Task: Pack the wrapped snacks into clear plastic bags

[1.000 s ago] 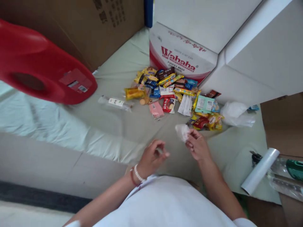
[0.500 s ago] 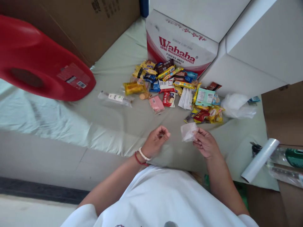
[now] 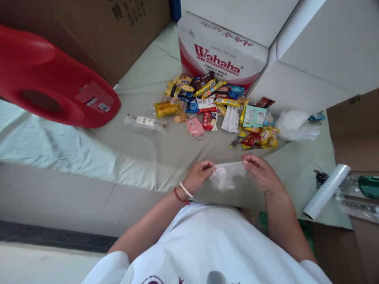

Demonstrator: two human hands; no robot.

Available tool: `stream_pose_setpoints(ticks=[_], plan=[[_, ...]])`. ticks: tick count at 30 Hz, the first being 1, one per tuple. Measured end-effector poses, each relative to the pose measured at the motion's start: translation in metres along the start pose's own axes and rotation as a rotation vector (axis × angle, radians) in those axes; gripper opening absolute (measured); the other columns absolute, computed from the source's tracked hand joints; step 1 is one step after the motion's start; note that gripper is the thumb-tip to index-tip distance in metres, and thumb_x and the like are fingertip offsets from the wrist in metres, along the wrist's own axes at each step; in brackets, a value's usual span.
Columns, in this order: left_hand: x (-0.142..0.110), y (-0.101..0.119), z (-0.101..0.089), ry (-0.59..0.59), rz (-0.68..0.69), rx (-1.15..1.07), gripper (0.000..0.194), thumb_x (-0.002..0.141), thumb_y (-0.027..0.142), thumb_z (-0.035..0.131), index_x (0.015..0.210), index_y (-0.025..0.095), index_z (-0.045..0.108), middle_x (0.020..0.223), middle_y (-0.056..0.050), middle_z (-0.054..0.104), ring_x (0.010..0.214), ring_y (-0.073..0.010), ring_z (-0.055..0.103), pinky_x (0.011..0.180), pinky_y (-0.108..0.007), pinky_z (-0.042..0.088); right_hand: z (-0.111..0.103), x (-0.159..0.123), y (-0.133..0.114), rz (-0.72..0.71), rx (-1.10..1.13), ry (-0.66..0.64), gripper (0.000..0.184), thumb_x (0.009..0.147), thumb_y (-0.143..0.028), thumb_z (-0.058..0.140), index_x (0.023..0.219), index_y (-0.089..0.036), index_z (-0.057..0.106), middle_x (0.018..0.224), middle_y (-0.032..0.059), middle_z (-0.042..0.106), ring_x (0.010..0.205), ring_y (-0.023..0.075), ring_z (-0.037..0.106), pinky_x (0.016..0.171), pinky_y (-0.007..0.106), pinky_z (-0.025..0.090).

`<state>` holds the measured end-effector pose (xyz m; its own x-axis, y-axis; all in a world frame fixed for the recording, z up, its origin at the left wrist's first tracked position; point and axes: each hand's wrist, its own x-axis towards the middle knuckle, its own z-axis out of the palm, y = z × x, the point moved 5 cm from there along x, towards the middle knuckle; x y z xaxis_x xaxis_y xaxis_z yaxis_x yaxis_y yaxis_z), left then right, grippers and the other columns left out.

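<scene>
A small clear plastic bag (image 3: 225, 177) is stretched between my two hands, above the cloth near my body. My left hand (image 3: 200, 176) pinches its left corner, and my right hand (image 3: 259, 171) pinches the upper right corner. The bag hangs crumpled and looks see-through. Beyond my hands lies a heap of wrapped snacks, with a pink packet (image 3: 194, 127), a red and white packet (image 3: 210, 120), a light green packet (image 3: 254, 116) and white sachets (image 3: 231, 119) on the near side. Left of the heap is a clear packet with a white label (image 3: 145, 122).
A Wahaha carton (image 3: 219, 55) stands behind the snacks. On the left is a big red jug (image 3: 59, 86). A crumpled white plastic bag (image 3: 297, 125) lies at the right, with a plastic film roll (image 3: 327, 192) and clear bottles (image 3: 359, 188) nearer the right edge.
My left hand has moved to the right and taken hold of the bag's other corner. The bag, held by my right hand alone before, is now spread wider between both hands.
</scene>
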<state>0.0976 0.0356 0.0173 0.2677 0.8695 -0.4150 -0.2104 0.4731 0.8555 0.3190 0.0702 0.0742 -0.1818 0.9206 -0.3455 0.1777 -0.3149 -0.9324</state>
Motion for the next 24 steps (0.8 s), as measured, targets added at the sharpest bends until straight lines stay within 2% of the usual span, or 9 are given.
stream_pose_setpoints(ticks=[3, 5, 8, 12, 15, 17, 19, 21, 24], plan=[[0.003, -0.003, -0.002, 0.032, -0.037, -0.144, 0.03, 0.071, 0.042, 0.074, 0.083, 0.017, 0.064, 0.069, 0.003, 0.056, 0.061, -0.0095, 0.048, 0.058, -0.024, 0.038, 0.004, -0.006, 0.0, 0.082, 0.205, -0.008, 0.032, 0.076, -0.049, 0.082, 0.075, -0.022, 0.066, 0.092, 0.0032, 0.064, 0.074, 0.0148, 0.052, 0.062, 0.026, 0.041], [0.003, -0.001, -0.017, 0.177, -0.008, -0.15, 0.035, 0.067, 0.043, 0.079, 0.085, 0.017, 0.061, 0.07, 0.004, 0.055, 0.06, -0.0084, 0.047, 0.055, -0.022, 0.037, 0.012, -0.011, 0.003, 0.152, 0.352, -0.025, 0.034, 0.074, -0.049, 0.083, 0.073, -0.023, 0.063, 0.081, 0.002, 0.062, 0.067, 0.0146, 0.051, 0.06, 0.027, 0.042], [-0.006, 0.006, -0.037, 0.383, 0.063, -0.109, 0.046, 0.068, 0.051, 0.082, 0.09, 0.019, 0.056, 0.076, 0.004, 0.054, 0.064, -0.0093, 0.051, 0.053, -0.02, 0.039, 0.019, -0.018, 0.004, 0.111, 0.457, 0.021, 0.032, 0.075, -0.048, 0.084, 0.075, -0.023, 0.063, 0.076, 0.0007, 0.06, 0.064, 0.0143, 0.051, 0.061, 0.027, 0.043], [-0.019, 0.008, -0.005, 0.053, -0.073, -0.286, 0.076, 0.074, 0.068, 0.075, 0.133, 0.029, 0.049, 0.121, -0.008, 0.057, 0.103, -0.0219, 0.062, 0.071, -0.032, 0.055, 0.041, -0.027, 0.002, 0.046, 0.444, -0.106, 0.033, 0.077, -0.047, 0.082, 0.074, -0.021, 0.064, 0.088, 0.0036, 0.063, 0.071, 0.015, 0.056, 0.065, 0.028, 0.044], [-0.02, 0.007, 0.023, -0.112, -0.136, -0.33, 0.107, 0.063, 0.052, 0.09, 0.153, 0.036, 0.034, 0.141, -0.012, 0.048, 0.112, -0.0243, 0.059, 0.084, -0.037, 0.054, 0.054, -0.035, -0.005, 0.017, 0.487, -0.264, 0.034, 0.079, -0.048, 0.079, 0.072, -0.02, 0.061, 0.082, 0.004, 0.061, 0.068, 0.0156, 0.054, 0.062, 0.028, 0.044], [-0.014, 0.006, 0.03, -0.196, -0.159, -0.311, 0.106, 0.058, 0.041, 0.095, 0.149, 0.031, 0.043, 0.132, -0.011, 0.058, 0.101, -0.0202, 0.062, 0.083, -0.033, 0.051, 0.045, -0.037, -0.012, -0.019, 0.536, -0.26, 0.032, 0.08, -0.046, 0.076, 0.071, -0.02, 0.059, 0.077, 0.003, 0.058, 0.062, 0.0145, 0.051, 0.057, 0.027, 0.042], [-0.008, 0.006, 0.023, -0.255, -0.141, -0.246, 0.082, 0.056, 0.037, 0.096, 0.13, 0.023, 0.061, 0.113, -0.008, 0.066, 0.087, -0.0151, 0.061, 0.076, -0.027, 0.049, 0.021, -0.035, -0.019, -0.07, 0.573, -0.14, 0.029, 0.079, -0.044, 0.075, 0.071, -0.021, 0.058, 0.072, 0.0012, 0.054, 0.057, 0.0132, 0.046, 0.053, 0.026, 0.039], [-0.005, 0.008, 0.003, -0.236, -0.084, -0.172, 0.059, 0.058, 0.038, 0.095, 0.107, 0.018, 0.07, 0.096, -0.004, 0.067, 0.076, -0.0108, 0.058, 0.068, -0.023, 0.045, -0.011, -0.033, -0.022, -0.127, 0.57, 0.043, 0.028, 0.076, -0.041, 0.075, 0.069, -0.021, 0.057, 0.069, 0.0001, 0.05, 0.058, 0.0131, 0.045, 0.053, 0.025, 0.039], [-0.007, 0.014, -0.043, -0.103, 0.001, -0.045, 0.044, 0.062, 0.042, 0.09, 0.093, 0.017, 0.069, 0.078, 0.002, 0.062, 0.062, -0.0073, 0.05, 0.057, -0.02, 0.037, -0.051, -0.03, -0.014, -0.158, 0.471, 0.25, 0.03, 0.071, -0.04, 0.077, 0.064, -0.021, 0.055, 0.069, 0.0006, 0.048, 0.066, 0.0144, 0.05, 0.057, 0.025, 0.042]])
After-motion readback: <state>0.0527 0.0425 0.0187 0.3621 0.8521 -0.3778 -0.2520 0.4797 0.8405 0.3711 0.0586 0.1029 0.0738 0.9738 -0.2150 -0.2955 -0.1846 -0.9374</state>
